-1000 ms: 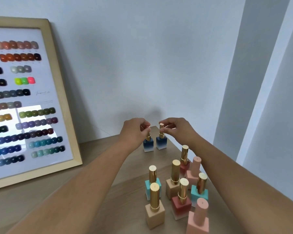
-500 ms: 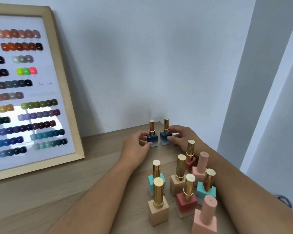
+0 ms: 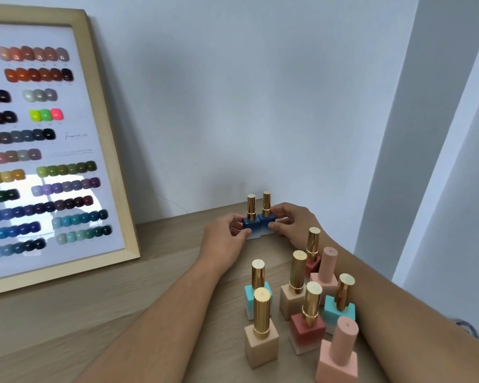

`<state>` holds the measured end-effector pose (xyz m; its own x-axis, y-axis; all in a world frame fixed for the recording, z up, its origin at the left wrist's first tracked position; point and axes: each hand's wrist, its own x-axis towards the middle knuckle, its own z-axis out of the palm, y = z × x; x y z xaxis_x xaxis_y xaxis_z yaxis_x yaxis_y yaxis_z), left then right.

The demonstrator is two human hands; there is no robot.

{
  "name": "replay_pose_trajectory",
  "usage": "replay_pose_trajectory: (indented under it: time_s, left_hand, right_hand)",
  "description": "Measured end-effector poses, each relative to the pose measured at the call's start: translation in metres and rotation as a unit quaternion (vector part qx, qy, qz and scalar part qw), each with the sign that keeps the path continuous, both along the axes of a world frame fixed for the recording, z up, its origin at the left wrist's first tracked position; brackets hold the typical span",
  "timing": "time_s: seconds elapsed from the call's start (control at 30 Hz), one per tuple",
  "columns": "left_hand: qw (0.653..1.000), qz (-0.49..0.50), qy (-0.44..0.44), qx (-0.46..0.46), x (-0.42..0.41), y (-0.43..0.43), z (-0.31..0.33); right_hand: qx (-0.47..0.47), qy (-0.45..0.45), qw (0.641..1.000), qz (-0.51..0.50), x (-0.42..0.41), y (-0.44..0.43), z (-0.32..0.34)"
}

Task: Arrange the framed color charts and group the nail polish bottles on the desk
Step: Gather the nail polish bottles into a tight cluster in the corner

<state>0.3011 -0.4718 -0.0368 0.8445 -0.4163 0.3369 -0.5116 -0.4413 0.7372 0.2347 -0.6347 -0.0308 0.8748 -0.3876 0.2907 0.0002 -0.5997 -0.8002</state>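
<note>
Two dark blue nail polish bottles with gold caps stand side by side, touching, at the desk's far edge near the wall: the left blue bottle (image 3: pixel 251 223) and the right blue bottle (image 3: pixel 266 220). My left hand (image 3: pixel 227 235) pinches the base of the left one; my right hand (image 3: pixel 291 220) pinches the base of the right one. Nearer to me stand several other bottles: turquoise (image 3: pixel 251 298), beige (image 3: pixel 261 346), red (image 3: pixel 307 330), pink (image 3: pixel 336 360). A wood-framed color chart (image 3: pixel 109 150) leans against the wall at left.
The wooden desk (image 3: pixel 67 313) ends at the wall behind the blue pair and at its right edge beside my right forearm. A grey wall corner and panel rise at right. Bare desk lies between the chart and the bottle cluster.
My hands slid down from the gold caps to the bases of the two blue bottles, and the pair now stands pressed together. The camera view shifted slightly.
</note>
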Motion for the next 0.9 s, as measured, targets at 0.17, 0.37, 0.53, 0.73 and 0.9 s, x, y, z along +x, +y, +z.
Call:
replay_pose_trajectory:
  time_s: [0.17, 0.37, 0.53, 0.73, 0.9]
  left_hand:
    - [1.000, 0.009, 0.003, 0.006, 0.005, -0.004, 0.003]
    - [1.000, 0.026, 0.001, -0.001, 0.015, -0.009, 0.005]
    - [0.999, 0.043, 0.015, -0.004, 0.019, -0.010, 0.006]
    - [0.998, 0.046, 0.032, -0.026, 0.002, 0.008, 0.010]
    - [0.996, 0.031, 0.062, -0.058, -0.036, 0.044, 0.012]
  right_hand:
    - [-0.017, -0.003, 1.000, -0.020, 0.009, 0.000, 0.000]
    - [-0.012, -0.005, 1.000, -0.018, 0.020, -0.002, 0.000]
    - [0.002, 0.002, 1.000, -0.007, 0.021, -0.003, 0.002]
    - [0.028, -0.065, 0.996, -0.061, -0.008, -0.003, 0.003]
    - [0.067, -0.137, 0.980, -0.131, -0.055, 0.005, 0.004]
